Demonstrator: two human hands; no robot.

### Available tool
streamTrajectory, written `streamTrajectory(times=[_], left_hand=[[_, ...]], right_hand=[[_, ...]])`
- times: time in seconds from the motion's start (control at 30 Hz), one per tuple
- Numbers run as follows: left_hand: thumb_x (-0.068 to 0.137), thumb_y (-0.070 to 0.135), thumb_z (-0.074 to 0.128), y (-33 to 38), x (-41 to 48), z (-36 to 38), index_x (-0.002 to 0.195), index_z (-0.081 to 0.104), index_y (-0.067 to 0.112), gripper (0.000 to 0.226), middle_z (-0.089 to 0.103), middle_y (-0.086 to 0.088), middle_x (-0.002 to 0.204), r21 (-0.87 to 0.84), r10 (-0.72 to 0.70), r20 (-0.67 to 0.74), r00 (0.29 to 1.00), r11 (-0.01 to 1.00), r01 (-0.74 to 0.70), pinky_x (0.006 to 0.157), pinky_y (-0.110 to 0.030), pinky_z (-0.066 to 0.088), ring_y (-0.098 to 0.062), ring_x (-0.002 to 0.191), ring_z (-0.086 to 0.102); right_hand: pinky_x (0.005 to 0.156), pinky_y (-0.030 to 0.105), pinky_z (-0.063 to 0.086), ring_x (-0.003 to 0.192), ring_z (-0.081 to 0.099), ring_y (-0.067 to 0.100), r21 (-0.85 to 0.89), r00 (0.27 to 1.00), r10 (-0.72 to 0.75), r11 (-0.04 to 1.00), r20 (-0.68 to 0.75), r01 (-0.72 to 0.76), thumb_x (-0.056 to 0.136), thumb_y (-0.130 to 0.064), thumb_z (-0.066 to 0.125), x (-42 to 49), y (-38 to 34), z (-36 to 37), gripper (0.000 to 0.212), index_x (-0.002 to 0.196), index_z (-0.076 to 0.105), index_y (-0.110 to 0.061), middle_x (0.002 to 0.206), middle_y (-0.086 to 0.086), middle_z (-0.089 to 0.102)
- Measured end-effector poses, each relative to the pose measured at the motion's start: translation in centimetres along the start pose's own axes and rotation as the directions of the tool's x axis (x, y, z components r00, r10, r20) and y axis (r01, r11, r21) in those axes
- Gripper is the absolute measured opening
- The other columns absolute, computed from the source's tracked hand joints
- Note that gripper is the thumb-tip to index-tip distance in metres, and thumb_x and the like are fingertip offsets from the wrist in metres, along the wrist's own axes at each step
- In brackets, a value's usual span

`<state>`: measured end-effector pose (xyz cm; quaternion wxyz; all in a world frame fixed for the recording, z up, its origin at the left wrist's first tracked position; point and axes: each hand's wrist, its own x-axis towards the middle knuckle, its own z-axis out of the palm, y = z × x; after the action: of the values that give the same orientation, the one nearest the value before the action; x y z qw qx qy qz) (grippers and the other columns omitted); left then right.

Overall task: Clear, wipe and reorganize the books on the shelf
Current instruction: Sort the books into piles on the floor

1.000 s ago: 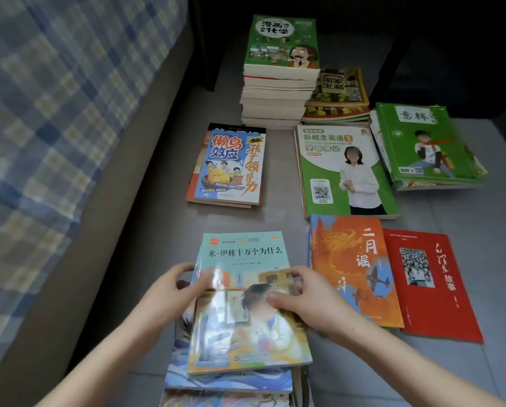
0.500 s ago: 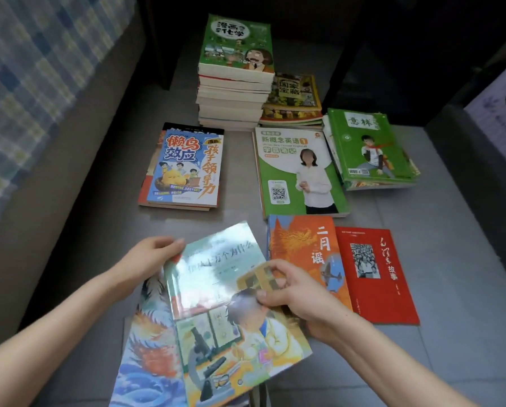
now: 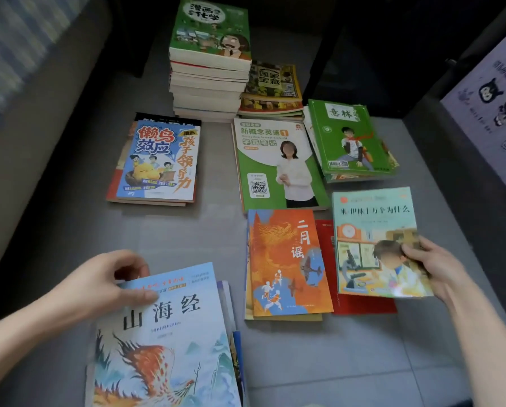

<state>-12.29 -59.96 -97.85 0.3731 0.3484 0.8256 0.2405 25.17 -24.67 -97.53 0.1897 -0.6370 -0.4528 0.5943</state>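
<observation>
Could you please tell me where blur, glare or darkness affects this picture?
Head view: the pale teal paperback with a microscope cover, gripped by the right hand, has a smeared title and glare near its lower edge; the blue checked fabric at upper left is blurred; behind the tall book stack it is nearly black.

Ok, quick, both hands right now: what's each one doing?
Left hand: grips top edge of the blue phoenix book.
Right hand: holds the teal microscope book.
</observation>
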Motion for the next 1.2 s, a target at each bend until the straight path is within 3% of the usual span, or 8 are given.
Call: streamTrajectory(times=[0.3,0.4,0.47,0.57,0.67,0.77,0.97,1.2], left_hand=[[0.059,0.038,0.088,0.8,0.5,-0.1,0.075,0.068,0.034,0.026,0.065,0.004,0.077,0.106,-0.079,0.070,0.994,0.992,0.072,0.065,-0.033,0.051,-0.010,0.067,0.063],[0.046,0.056,0.084,1.5,0.1,-0.4,0.083,0.067,0.036,0.046,0.062,0.008,0.086,0.137,-0.085,0.115,0.990,0.988,0.069,0.073,-0.030,0.049,-0.009,0.079,0.060],[0.052,0.054,0.085,1.5,-0.2,-0.5,0.087,0.067,0.038,0.042,0.060,0.009,0.088,0.134,-0.073,0.131,0.989,0.989,0.055,0.076,-0.029,0.048,-0.008,0.083,0.059],[0.059,0.047,0.085,0.8,-0.3,-0.9,0.083,0.068,0.039,0.031,0.060,0.007,0.086,0.110,-0.055,0.105,0.993,0.993,0.043,0.077,-0.029,0.049,-0.009,0.082,0.059],[0.043,0.072,0.077,0.4,-0.6,-1.0,0.077,0.070,0.041,0.046,0.061,0.012,0.083,0.043,-0.034,0.089,0.995,0.999,0.031,0.070,-0.023,0.048,-0.006,0.079,0.058],[0.058,0.047,0.084,0.0,-1.0,-0.2,0.074,0.071,0.035,0.024,0.064,0.012,0.082,-0.060,-0.056,0.034,0.998,0.996,0.058,0.068,-0.020,0.049,-0.008,0.079,0.063],[0.075,0.027,0.078,0.5,-1.5,0.7,0.080,0.069,0.025,0.010,0.064,0.006,0.094,-0.136,-0.018,-0.134,0.991,0.991,0.000,0.075,-0.026,0.051,-0.012,0.086,0.064],[0.078,0.018,0.075,7.7,-1.0,0.8,0.083,0.068,0.018,0.009,0.073,-0.006,0.075,-0.508,-0.103,-0.234,0.967,0.861,-0.031,0.054,-0.035,0.059,-0.024,0.065,0.072]], right_hand=[[0.046,0.026,0.055,0.055,0.066,0.025,-0.329,0.984,0.128,0.930,-0.120,-0.161,0.093,-0.004,0.057,3.1,4.1,1.0,0.021,0.114,0.060,-0.008,0.078,0.009,0.072],[0.073,0.030,0.052,0.091,0.065,0.036,-0.899,0.932,-0.225,0.402,-0.283,-0.176,0.087,-0.029,0.067,4.2,4.0,1.9,0.030,0.104,0.070,-0.005,0.103,0.019,0.069],[0.081,0.038,0.048,0.099,0.063,0.041,-0.965,0.866,-0.443,0.212,-0.234,-0.152,0.085,-0.020,0.066,3.5,2.9,3.7,0.025,0.104,0.071,-0.006,0.103,0.025,0.067],[0.075,0.039,0.050,0.090,0.065,0.036,-0.884,0.837,-0.546,0.403,-0.026,0.236,0.089,-0.030,0.064,-0.6,0.4,9.4,0.025,0.101,0.071,-0.009,0.093,0.017,0.071],[0.058,0.028,0.050,0.066,0.067,0.016,-0.593,0.870,-0.222,0.655,0.441,0.468,0.088,-0.047,0.059,-8.1,-1.0,17.0,0.031,0.086,0.070,-0.017,0.073,0.001,0.071],[0.062,0.026,0.049,0.076,0.065,0.010,-0.639,0.712,0.007,0.447,0.702,0.626,0.077,-0.064,0.060,-13.5,1.1,22.4,0.039,0.093,0.067,-0.029,0.084,-0.009,0.070],[0.081,0.029,0.050,0.104,0.061,0.011,-0.663,0.753,-0.099,0.410,0.650,0.626,0.079,-0.056,0.064,-16.6,3.7,23.8,0.040,0.113,0.062,-0.034,0.115,-0.011,0.067],[0.083,0.032,0.055,0.098,0.066,0.005,-0.276,0.767,-0.171,0.867,0.619,0.416,0.091,-0.020,0.064,-15.1,3.2,19.7,0.020,0.110,0.060,-0.023,0.109,-0.009,0.070]])
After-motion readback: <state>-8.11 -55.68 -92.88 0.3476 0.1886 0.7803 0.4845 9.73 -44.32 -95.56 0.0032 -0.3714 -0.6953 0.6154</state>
